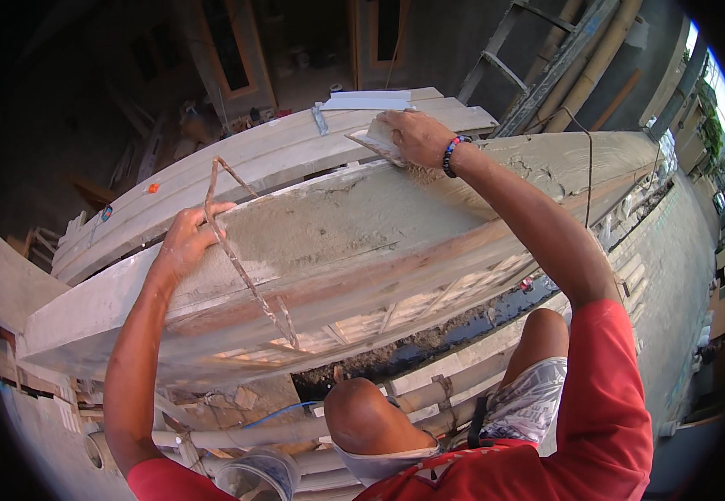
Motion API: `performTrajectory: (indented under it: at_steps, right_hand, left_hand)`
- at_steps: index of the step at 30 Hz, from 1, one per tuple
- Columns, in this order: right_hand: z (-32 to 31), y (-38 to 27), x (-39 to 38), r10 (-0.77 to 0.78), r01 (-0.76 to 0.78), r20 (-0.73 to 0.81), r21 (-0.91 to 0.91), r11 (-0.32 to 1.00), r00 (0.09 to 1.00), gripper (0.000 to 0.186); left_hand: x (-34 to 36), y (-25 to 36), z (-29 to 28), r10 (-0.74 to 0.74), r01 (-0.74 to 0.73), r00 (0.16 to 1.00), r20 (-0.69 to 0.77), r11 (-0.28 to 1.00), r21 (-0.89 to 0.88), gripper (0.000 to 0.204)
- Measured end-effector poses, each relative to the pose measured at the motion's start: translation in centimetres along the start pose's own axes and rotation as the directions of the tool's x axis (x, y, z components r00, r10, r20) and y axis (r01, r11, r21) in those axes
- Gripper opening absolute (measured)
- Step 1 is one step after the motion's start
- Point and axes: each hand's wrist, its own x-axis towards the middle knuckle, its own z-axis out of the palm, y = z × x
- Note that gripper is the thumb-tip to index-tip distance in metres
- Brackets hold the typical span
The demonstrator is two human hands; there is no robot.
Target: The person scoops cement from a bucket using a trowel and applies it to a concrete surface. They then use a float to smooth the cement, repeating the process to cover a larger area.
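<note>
My left hand (185, 245) is closed around a bent rusty metal rod (235, 265) at the near end of a long concrete ledge (312, 224), its fingers by the ledge's upper edge. My right hand (412, 138), with a beaded bracelet at the wrist, grips a flat trowel-like float (372, 145) on the ledge's top farther right. Grey mortar coats the ledge, wet and uneven toward the right, with a browner patch below the float.
Long pale boards (128, 217) lie behind the ledge. A ladder (550, 58) and bamboo poles (592, 67) lean at the upper right. Below are my knees, bamboo poles (254, 434), a dark water-filled gutter (496, 313) and a bucket (258, 476). A paved lane runs along the right.
</note>
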Motion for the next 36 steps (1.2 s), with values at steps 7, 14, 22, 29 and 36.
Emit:
performTrajectory:
  at_steps: [7,14,22,29,36]
  right_hand:
    - [-4.8,-6.3,2.0,-0.058,0.142,-0.256,0.322,0.936,0.965,0.040]
    - [-12.7,2.3,-12.4,0.039,-0.115,-0.327,-0.216,0.970,0.944,0.055]
    - [-6.3,-0.1,-15.3,0.041,-0.130,-0.223,-0.403,0.906,0.974,0.050]
    - [-6.4,4.0,-15.4,0.165,-0.262,-0.271,-0.372,0.890,0.948,0.041]
    - [-8.4,3.6,-19.6,0.290,-0.357,-0.237,-0.321,0.877,0.927,0.041]
  left_hand:
    - [-0.2,1.0,0.1,-0.044,0.044,0.998,0.041,0.999,-0.008,0.047]
    - [-0.2,1.5,0.0,-0.047,0.046,0.998,0.036,0.999,0.006,0.046]
    - [0.1,1.1,0.3,0.008,-0.003,0.998,0.060,0.997,-0.073,0.050]
    - [0.0,1.4,0.3,-0.004,0.006,0.999,0.039,0.998,-0.057,0.057]
    - [0.2,1.0,0.1,0.018,-0.015,0.999,0.049,0.998,-0.059,0.058]
